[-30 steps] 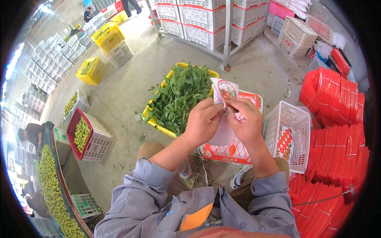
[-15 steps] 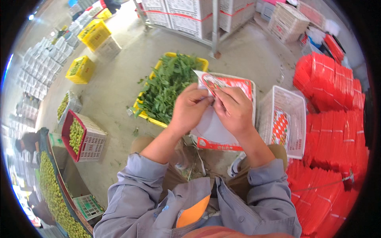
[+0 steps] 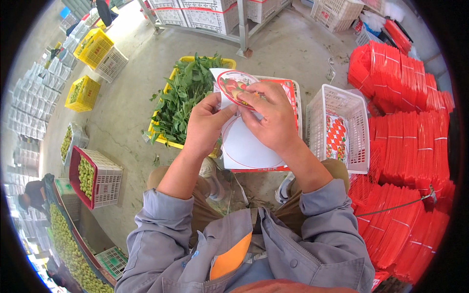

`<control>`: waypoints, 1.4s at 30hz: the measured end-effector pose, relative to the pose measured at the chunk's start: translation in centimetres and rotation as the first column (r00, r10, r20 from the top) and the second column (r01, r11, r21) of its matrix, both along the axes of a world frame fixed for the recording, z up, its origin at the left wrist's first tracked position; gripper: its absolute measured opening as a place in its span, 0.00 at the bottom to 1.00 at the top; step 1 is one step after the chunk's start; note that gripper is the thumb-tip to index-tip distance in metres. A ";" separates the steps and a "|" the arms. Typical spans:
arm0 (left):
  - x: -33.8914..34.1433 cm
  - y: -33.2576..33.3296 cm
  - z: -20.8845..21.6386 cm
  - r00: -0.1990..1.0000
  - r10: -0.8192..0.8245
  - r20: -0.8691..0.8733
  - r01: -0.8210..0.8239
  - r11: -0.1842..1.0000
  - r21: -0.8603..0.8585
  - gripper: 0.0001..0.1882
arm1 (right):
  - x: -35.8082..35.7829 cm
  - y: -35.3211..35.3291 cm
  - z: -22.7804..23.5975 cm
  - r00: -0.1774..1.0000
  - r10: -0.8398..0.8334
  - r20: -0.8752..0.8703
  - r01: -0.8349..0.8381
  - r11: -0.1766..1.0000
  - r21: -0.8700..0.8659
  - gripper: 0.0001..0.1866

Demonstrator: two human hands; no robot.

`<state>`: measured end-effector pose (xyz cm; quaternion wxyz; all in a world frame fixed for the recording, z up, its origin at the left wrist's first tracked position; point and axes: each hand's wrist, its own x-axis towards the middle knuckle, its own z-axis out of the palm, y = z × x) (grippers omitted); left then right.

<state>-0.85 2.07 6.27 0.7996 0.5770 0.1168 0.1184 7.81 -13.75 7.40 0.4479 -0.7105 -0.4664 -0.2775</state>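
Observation:
Above a red and white box (image 3: 296,105), my two hands work at a printed label sheet. My right hand (image 3: 273,119) is closed on a round label (image 3: 233,84) with a red rim and a fruit picture. That label is lifted away from its white backing sheet (image 3: 251,146), which shows a bare circle outline. My left hand (image 3: 205,122) pinches the left side of the backing sheet between thumb and fingers. A yellow crate (image 3: 152,139) heaped with green leafy stems (image 3: 188,95) stands just beyond my left hand.
At my right is a white crate (image 3: 362,132) with a sheet of round red labels (image 3: 337,134) inside. Red net bundles (image 3: 398,141) are stacked farther right. To the left stands a red-and-white crate (image 3: 110,178) of green fruit. A metal rack (image 3: 243,29) holds white boxes.
The round label has come further off its backing and now shows its printed face. My right hand has turned over it. The whole view has shifted slightly.

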 end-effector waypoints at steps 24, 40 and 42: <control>-0.5 0.6 0.3 0.997 -0.058 0.042 0.019 0.779 0.627 0.07 | 0.1 -0.7 -1.4 0.993 -0.016 0.118 0.029 0.993 -0.114 0.14; -0.4 -0.2 -0.1 0.991 0.070 0.110 -0.116 0.864 0.490 0.06 | -0.7 -0.1 -1.6 1.000 -0.003 0.026 0.004 0.999 -0.035 0.09; -0.5 -0.2 0.0 0.990 0.068 0.124 -0.125 0.831 0.542 0.05 | -0.7 0.0 -1.7 0.999 0.030 -0.016 -0.030 1.000 -0.003 0.08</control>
